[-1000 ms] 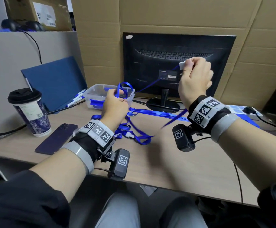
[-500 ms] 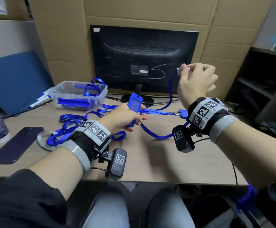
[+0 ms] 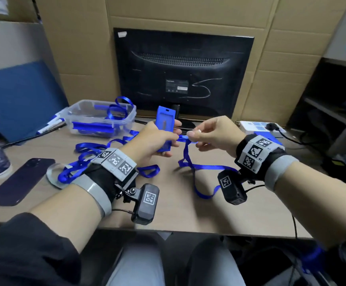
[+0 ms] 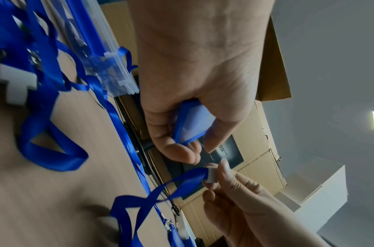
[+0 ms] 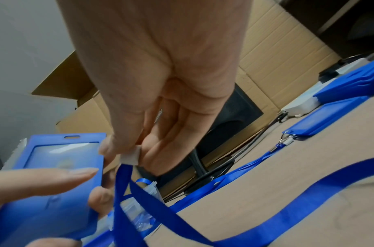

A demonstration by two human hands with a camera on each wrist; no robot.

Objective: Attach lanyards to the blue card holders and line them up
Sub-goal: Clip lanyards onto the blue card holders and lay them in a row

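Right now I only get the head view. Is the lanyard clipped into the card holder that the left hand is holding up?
Observer: No. The right wrist view shows the card holder's top slot empty.
Operator: What exactly is the right hand pinching?
Observer: The right hand pinches the lanyard's white end piece, apart from the holder.
Operator: Any holders done already?
Observer: One card holder on the table has a clip hooked to its corner.
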